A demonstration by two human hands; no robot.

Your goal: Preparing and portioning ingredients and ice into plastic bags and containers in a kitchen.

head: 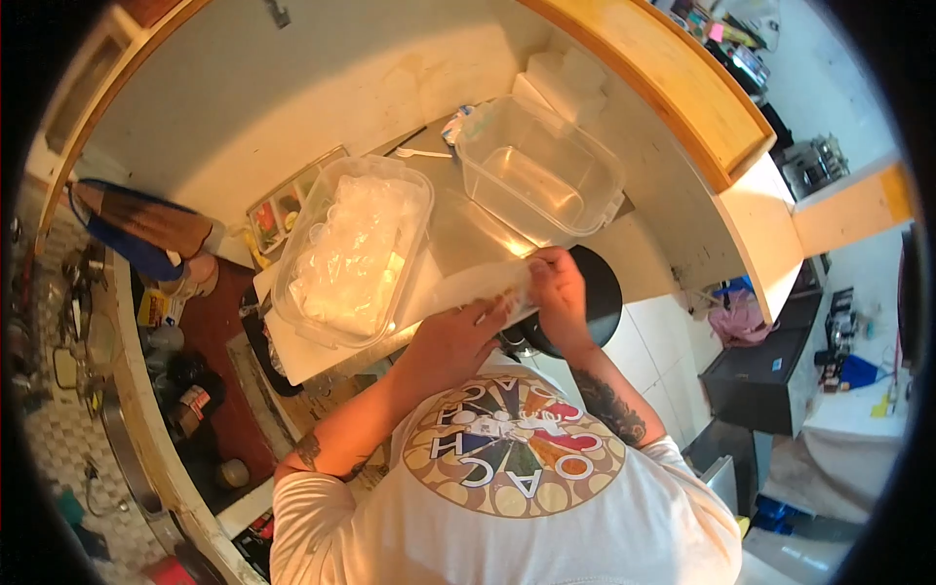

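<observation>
A thin translucent plastic bag (475,284) stretches between my hands above the front of the counter. My right hand (559,292) pinches its right end between thumb and fingers. My left hand (457,338) lies across its lower edge, fingers over the plastic and the thumb below; something small and yellowish shows near these fingertips, too blurred to name. Left of my hands, a clear plastic tub (424,241) holds several clear-wrapped pale packets (358,248). It stands partly on a white cutting board (292,358). Behind my right hand stands a second clear plastic tub (475,186), its bare bottom visible.
A white plastic fork (423,153) lies on the metal counter (457,219) between the tubs. A divided tray (274,216) with colourful contents sits behind the left tub. A round black lid or pan (603,292) is right of my hands. A wooden shelf edge (658,88) curves overhead.
</observation>
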